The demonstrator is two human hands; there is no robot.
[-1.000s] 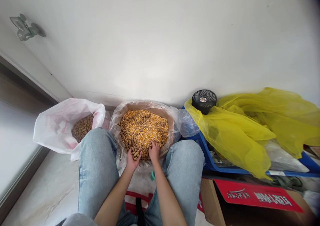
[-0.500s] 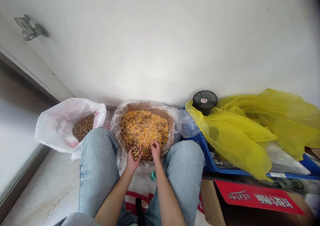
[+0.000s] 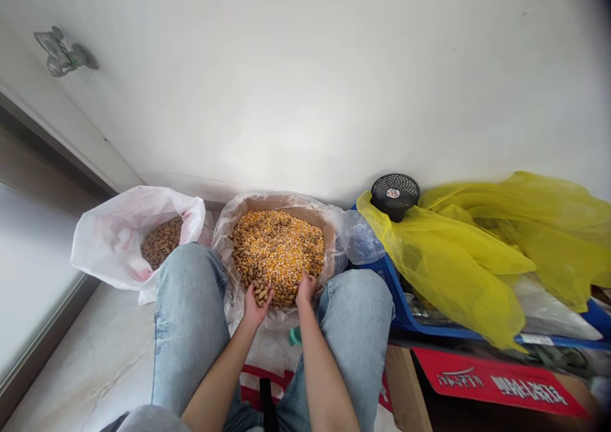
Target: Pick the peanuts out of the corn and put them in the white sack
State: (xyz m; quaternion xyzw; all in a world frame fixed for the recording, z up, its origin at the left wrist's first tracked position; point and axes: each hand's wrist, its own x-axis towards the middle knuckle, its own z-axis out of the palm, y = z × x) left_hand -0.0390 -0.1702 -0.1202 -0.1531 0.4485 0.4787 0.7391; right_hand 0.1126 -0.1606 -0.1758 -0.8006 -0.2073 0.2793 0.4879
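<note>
A clear plastic bag stands open on the floor between my knees, full of yellow corn kernels with peanuts in the shell mixed in. My left hand is cupped palm up at the bag's near edge and holds a small heap of peanuts. Beside it, my right hand reaches into the near edge of the pile, fingers bent down among the kernels. What those fingers grip is hidden. A white plastic bag to the left holds sorted peanuts.
My legs in blue jeans flank the corn bag. To the right sits a blue crate covered by yellow plastic sheeting, with a small black fan on top. A red-labelled cardboard box lies below. A white wall rises behind.
My right hand has shifted a little to the right along the bag's near edge. The left hand stays cupped with its peanuts.
</note>
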